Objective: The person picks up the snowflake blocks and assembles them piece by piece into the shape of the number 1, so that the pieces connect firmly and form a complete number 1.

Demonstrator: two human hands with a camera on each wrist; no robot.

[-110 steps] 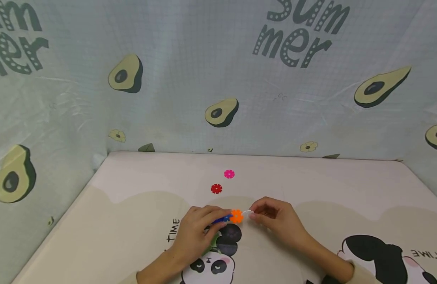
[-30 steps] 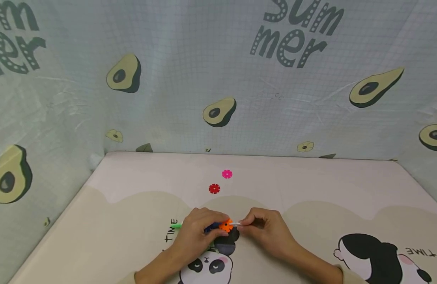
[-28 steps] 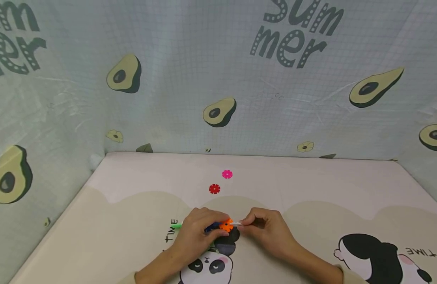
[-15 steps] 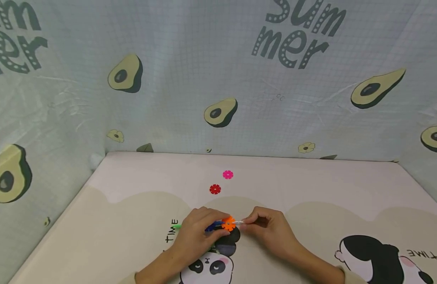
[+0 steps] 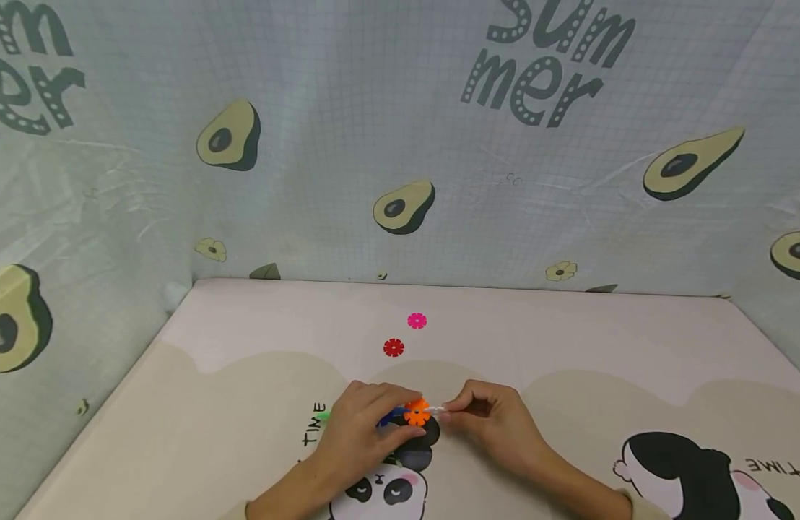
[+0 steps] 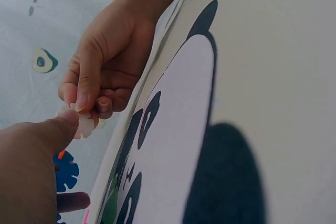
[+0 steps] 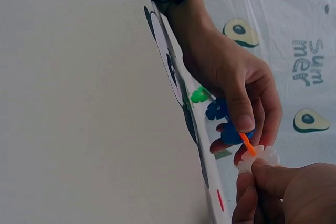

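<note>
Between thumb and fingers, my left hand [image 5: 354, 430] grips a row of interlocking plastic flower discs. The row shows an orange disc [image 5: 416, 412] at its right end and a blue disc [image 5: 390, 416] beside it. A green disc [image 5: 321, 416] sticks out on the far side of the left hand. The right wrist view shows two blue discs [image 7: 215, 110] in the row, partly covered by fingers. My right hand [image 5: 500, 422] pinches a white translucent disc [image 7: 269, 156], whose edge meets the orange disc. Both hands are close over the table.
Behind the hands, a red disc [image 5: 393, 347] and a pink disc [image 5: 416, 321] lie flat on the table [image 5: 601, 339]. The tabletop cover carries panda prints [image 5: 398, 491]. An avocado-printed curtain [image 5: 309, 180] hangs at the back and left.
Since the oldest frame, the right hand has come left and slightly nearer, the white disc has turned more edge-on, and the green disc has come into view. In the last second the orange disc has tilted slightly.
</note>
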